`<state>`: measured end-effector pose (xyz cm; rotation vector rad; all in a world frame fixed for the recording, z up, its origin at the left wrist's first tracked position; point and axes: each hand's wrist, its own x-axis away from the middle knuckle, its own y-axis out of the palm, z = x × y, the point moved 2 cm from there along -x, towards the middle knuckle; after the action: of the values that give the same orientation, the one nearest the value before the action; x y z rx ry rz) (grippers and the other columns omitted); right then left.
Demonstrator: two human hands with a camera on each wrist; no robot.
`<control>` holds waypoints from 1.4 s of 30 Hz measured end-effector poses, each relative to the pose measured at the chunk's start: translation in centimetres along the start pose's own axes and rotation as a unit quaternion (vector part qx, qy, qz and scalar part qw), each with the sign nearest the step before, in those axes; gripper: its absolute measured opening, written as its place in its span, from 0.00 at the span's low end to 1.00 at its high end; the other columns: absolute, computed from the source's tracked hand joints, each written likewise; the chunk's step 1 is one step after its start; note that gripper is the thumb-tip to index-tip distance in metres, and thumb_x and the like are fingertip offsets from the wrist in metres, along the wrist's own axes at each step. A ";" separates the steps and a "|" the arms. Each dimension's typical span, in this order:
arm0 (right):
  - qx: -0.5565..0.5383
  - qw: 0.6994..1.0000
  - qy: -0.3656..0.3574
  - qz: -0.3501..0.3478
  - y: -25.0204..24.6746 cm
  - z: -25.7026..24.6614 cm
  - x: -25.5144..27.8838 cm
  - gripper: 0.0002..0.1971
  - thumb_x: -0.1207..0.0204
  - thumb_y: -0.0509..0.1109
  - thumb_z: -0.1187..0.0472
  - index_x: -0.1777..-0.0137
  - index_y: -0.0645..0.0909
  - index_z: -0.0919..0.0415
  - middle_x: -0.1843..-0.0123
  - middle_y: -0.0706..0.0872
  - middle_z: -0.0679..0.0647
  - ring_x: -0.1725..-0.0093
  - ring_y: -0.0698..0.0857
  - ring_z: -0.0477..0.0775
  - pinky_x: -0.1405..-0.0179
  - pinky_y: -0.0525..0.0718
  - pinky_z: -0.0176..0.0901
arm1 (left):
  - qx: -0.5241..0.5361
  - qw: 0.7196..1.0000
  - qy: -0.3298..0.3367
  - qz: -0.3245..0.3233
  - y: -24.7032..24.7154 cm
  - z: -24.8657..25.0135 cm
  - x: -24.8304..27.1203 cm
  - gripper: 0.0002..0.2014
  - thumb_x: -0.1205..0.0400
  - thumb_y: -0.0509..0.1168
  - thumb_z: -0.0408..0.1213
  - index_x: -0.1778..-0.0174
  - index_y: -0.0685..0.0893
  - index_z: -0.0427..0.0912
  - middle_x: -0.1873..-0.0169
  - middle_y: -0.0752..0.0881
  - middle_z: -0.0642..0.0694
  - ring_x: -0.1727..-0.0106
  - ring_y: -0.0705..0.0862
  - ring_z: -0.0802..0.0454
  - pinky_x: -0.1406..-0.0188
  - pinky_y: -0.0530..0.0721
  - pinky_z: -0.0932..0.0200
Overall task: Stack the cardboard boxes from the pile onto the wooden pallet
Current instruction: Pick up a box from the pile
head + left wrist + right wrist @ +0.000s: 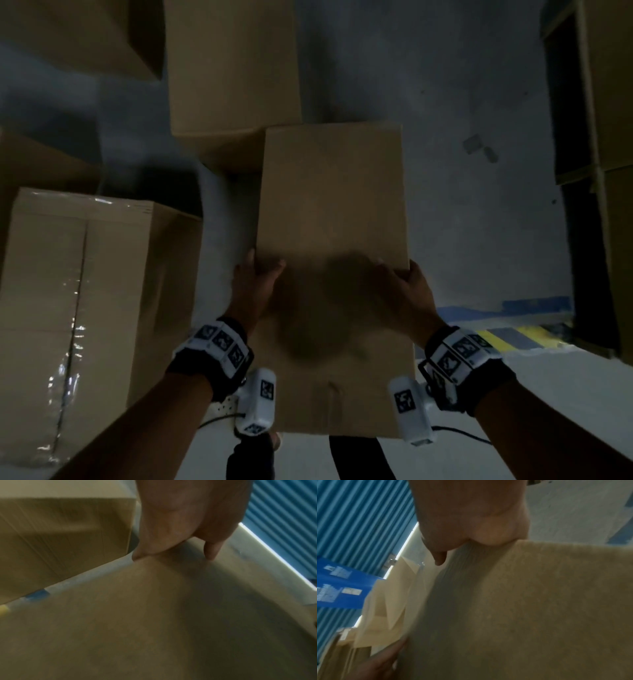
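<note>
A plain brown cardboard box (332, 212) is held up in front of me, its broad top face (154, 615) toward the head camera. My left hand (255, 277) grips its left edge, thumb on top and fingers hidden under the side. My right hand (402, 284) grips the right edge (539, 588) the same way. In the left wrist view my left hand (180, 527) wraps over the box rim. In the right wrist view my right hand (467, 520) does likewise. No pallet is in view.
A taped cardboard box (78, 291) stands at the left. More boxes (233, 68) lie behind and at the upper left. Tall stacked cartons (613, 137) rise at the right edge. The grey floor (479, 205) carries blue and yellow-black tape (507, 335) at the lower right.
</note>
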<state>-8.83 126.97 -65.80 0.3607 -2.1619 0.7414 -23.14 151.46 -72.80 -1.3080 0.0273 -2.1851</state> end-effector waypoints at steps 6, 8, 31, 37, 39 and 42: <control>-0.022 1.000 -0.003 0.010 -5.4 -2.7 6.9 0.35 0.29 0.74 0.32 0.29 0.71 0.51 0.45 0.86 0.51 0.43 0.86 0.59 0.39 0.86 0.64 | 0.025 0.994 0.099 -0.038 -1.8 9.3 12.8 0.41 0.29 0.68 0.67 0.20 0.70 0.58 0.29 0.83 0.52 0.31 0.83 0.50 0.29 0.81 0.38; -0.045 0.998 -0.016 0.030 -7.8 -4.8 9.9 0.33 0.27 0.75 0.36 0.31 0.71 0.54 0.48 0.86 0.51 0.45 0.86 0.60 0.39 0.86 0.63 | 0.042 0.991 0.121 -0.045 -2.2 12.6 16.6 0.39 0.27 0.68 0.64 0.19 0.69 0.59 0.30 0.83 0.53 0.32 0.83 0.52 0.29 0.82 0.40; -0.185 0.907 -0.364 0.105 -28.8 -18.6 53.0 0.26 0.27 0.77 0.40 0.35 0.65 0.26 0.41 0.79 0.28 0.40 0.81 0.36 0.36 0.82 0.50 | 0.132 0.896 0.423 -0.005 -12.5 31.4 62.9 0.25 0.21 0.63 0.62 0.31 0.80 0.56 0.40 0.85 0.59 0.39 0.83 0.62 0.39 0.81 0.55; -0.198 0.875 -0.410 0.164 -32.6 -16.6 60.4 0.37 0.26 0.75 0.40 0.19 0.62 0.39 0.37 0.80 0.37 0.34 0.82 0.48 0.32 0.81 0.55 | 0.130 0.857 0.499 0.014 -12.1 30.7 70.0 0.27 0.17 0.63 0.59 0.30 0.80 0.41 0.38 0.86 0.40 0.36 0.84 0.43 0.35 0.83 0.42; -0.202 0.865 -0.425 0.172 -34.6 -16.6 61.9 0.37 0.26 0.75 0.41 0.19 0.62 0.40 0.40 0.79 0.33 0.36 0.81 0.48 0.33 0.81 0.53 | 0.143 0.850 0.507 0.003 -11.2 31.4 71.8 0.29 0.15 0.63 0.57 0.23 0.76 0.43 0.30 0.83 0.43 0.30 0.81 0.46 0.29 0.80 0.42; -0.203 0.856 -0.438 0.183 -38.3 -17.4 62.9 0.40 0.29 0.76 0.36 0.20 0.60 0.34 0.41 0.77 0.29 0.34 0.80 0.48 0.31 0.80 0.56 | 0.177 0.827 0.533 -0.029 -9.2 33.2 73.9 0.24 0.13 0.63 0.50 0.20 0.74 0.51 0.29 0.81 0.58 0.32 0.80 0.66 0.34 0.77 0.62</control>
<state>-19.96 107.01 6.37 0.0412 -3.2387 0.2891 -26.11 131.77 6.24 0.2189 0.0148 -2.5233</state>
